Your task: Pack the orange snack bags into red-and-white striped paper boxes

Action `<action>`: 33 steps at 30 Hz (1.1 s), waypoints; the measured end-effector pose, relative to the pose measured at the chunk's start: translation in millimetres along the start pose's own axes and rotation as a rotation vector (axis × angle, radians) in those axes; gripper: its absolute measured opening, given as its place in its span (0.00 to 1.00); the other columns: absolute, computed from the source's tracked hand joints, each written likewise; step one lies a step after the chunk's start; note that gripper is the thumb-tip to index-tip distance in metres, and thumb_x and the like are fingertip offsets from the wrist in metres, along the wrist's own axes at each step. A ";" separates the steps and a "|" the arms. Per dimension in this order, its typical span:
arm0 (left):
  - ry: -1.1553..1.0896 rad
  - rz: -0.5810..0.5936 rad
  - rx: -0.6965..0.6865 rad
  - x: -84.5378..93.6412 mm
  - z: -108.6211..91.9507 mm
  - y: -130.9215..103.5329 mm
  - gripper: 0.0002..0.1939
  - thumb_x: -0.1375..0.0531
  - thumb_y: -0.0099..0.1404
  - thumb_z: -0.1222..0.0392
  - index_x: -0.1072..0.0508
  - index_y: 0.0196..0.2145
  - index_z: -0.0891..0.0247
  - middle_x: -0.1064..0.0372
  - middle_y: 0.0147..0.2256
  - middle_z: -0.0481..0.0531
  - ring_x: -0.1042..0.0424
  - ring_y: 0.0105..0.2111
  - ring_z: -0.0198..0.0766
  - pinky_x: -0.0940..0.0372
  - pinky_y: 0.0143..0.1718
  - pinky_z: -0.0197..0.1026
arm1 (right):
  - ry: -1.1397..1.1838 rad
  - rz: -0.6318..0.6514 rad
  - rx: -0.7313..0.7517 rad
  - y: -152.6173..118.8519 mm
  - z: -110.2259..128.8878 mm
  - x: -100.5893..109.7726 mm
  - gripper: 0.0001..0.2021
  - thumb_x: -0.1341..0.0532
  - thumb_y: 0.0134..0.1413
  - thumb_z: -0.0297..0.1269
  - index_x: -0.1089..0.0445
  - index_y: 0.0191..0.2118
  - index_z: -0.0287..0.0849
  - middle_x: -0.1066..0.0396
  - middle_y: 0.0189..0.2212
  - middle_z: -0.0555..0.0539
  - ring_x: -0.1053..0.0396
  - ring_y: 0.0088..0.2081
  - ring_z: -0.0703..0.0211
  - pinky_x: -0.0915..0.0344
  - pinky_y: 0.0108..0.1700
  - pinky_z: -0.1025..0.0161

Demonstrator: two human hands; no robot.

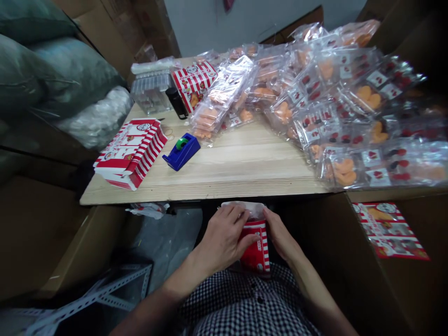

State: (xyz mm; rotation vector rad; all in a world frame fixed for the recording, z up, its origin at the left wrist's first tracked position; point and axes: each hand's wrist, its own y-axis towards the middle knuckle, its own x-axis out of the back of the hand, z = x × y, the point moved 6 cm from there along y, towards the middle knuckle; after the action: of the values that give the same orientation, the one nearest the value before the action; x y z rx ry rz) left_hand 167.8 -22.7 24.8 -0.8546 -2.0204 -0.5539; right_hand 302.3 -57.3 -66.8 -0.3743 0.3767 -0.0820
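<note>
A red-and-white striped cardboard box (255, 254) is held upright at my lap, just in front of the table edge. Its white top flap stands up at the far side, and a bit of clear plastic shows at the opening. My left hand (226, 233) is closed over the left side and top of the box, its thumb lying across the red front. Along the box's right edge, my right hand (280, 235) grips near the top corner, with most of its fingers hidden behind. What lies deeper in the box is hidden.
On the wooden table (245, 168) are a blue tape dispenser (182, 151), a stack of flattened striped boxes (131, 149), a black bottle (177, 103), clear plastic cases (152, 91) and a heap of bagged orange pieces (336, 107). An open carton (388, 284) stands at right, a striped box on its flap.
</note>
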 end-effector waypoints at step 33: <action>-1.358 -0.203 0.637 -41.3 23.9 -35.8 0.08 0.35 0.62 0.60 0.25 0.39 0.63 0.27 0.33 0.49 0.30 0.34 0.36 0.36 0.38 0.36 | 0.005 -0.262 -0.056 -58.5 5.6 2.1 0.10 0.30 0.52 0.44 0.24 0.36 0.44 0.25 0.28 0.50 0.29 0.31 0.56 0.33 0.32 0.65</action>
State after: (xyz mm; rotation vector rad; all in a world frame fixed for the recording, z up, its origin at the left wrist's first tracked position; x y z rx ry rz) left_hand 145.2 -46.1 -25.3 -0.6353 -3.1969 0.8245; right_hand 305.8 -110.0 -40.9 -0.4781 0.3337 -0.3289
